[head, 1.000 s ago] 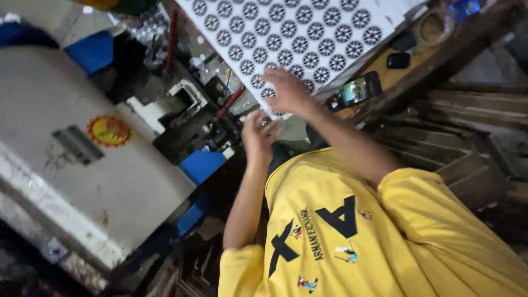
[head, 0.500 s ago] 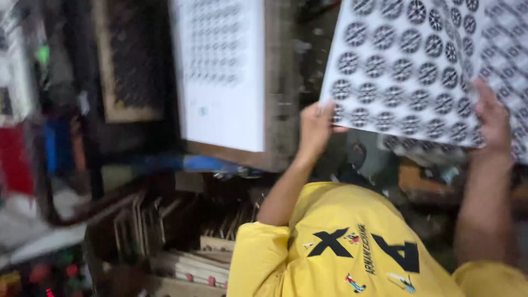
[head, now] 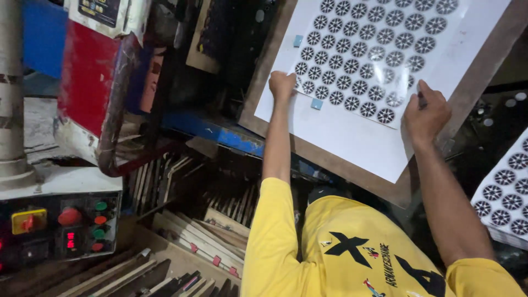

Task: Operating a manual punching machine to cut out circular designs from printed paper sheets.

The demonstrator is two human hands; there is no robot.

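A white sheet printed with rows of dark round patterns point(head: 374, 49) lies on a brown board point(head: 330, 162) tilted across the machine bed. My left hand point(head: 282, 85) is curled on the sheet at the left edge of the printed block. At the block's lower right corner, my right hand point(head: 426, 113) pinches the sheet between fingers and thumb. Small blue squares point(head: 317, 103) are stuck on the sheet near my left hand. My yellow shirt fills the bottom of the view.
A red-and-white machine housing point(head: 88, 71) stands at the left above a control box point(head: 60, 225) with coloured buttons. A blue beam point(head: 214, 129) runs under the board. Flat wooden boards point(head: 192, 231) stand stacked below. More printed sheets point(head: 503, 192) lie at the right.
The printed sheet, carried in both hands through the air before, now lies flat on the brown board. The view has swung toward the machine and both hands rest on the sheet.
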